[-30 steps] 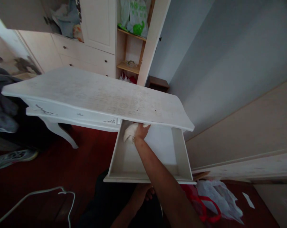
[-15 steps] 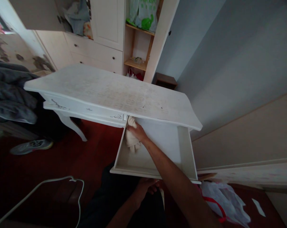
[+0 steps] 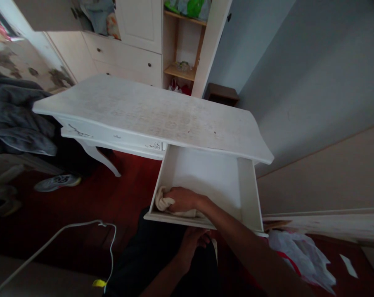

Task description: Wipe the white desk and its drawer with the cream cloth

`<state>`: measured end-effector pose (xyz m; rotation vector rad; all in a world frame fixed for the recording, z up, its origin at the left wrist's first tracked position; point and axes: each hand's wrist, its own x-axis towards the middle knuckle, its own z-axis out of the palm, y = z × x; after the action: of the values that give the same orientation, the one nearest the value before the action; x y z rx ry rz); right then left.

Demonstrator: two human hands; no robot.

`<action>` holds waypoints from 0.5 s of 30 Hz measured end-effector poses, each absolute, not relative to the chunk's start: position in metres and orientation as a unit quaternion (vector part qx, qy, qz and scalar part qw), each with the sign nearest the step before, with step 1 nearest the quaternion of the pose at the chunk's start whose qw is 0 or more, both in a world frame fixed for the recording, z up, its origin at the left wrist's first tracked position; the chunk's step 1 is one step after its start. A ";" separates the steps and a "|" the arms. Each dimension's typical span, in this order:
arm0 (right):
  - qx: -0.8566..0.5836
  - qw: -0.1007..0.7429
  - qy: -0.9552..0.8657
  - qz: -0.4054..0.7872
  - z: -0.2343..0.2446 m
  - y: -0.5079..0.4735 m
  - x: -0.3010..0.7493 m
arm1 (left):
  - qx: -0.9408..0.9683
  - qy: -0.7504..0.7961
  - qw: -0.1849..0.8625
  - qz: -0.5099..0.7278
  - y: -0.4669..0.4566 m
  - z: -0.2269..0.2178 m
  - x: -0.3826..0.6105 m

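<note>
My right hand is closed on a cream cloth, pressing it into the front left corner of a pulled-out white drawer. Part of the cloth trails to the right along the inside of the drawer's front panel. Below that panel, against dark trousers, my left hand has its fingers curled. The drawer hides whether those fingers grip anything. The drawer belongs to a white table with a stained, scuffed top and curved legs.
A white cabinet with open shelves stands behind the table. Grey clothing hangs at left, above a shoe on the red floor. A white cable runs across the lower left. A plastic bag lies at lower right.
My right hand has drawn the cloth from the drawer's back left corner to its front left corner. My left hand stays below the front panel. The view has shifted slightly.
</note>
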<state>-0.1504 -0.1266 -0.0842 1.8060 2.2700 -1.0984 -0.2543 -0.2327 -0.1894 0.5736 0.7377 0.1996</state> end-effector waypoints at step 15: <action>0.605 0.048 0.707 -0.364 -0.075 -0.215 -0.072 | 0.233 0.355 0.900 0.101 -0.231 -0.179 -0.259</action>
<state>-0.0724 -0.2146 -0.0751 1.8439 2.1555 -1.1101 -0.2588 -0.2307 -0.1794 0.4821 0.7353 0.2100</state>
